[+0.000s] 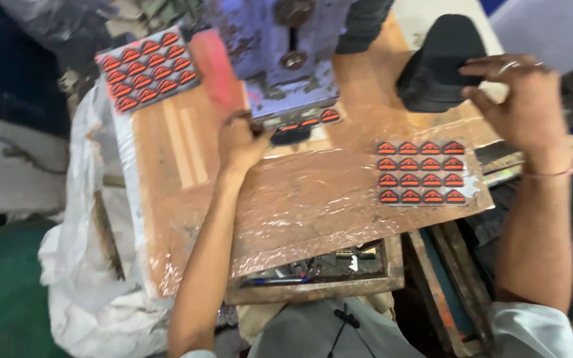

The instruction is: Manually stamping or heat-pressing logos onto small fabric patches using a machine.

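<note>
Fingertips of the left hand (241,140) are pressed onto a small black piece (291,135) beneath the blue metal press (280,53) at upper centre; they should be kept clear of it. A black moulded stack (436,63) is pinched by the right hand (522,99) at upper right.

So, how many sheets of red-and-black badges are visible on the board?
3. One sheet lies at the far left corner, one sheet near the right edge, and a strip sits under the press by the left hand. The press may hide more.
</note>
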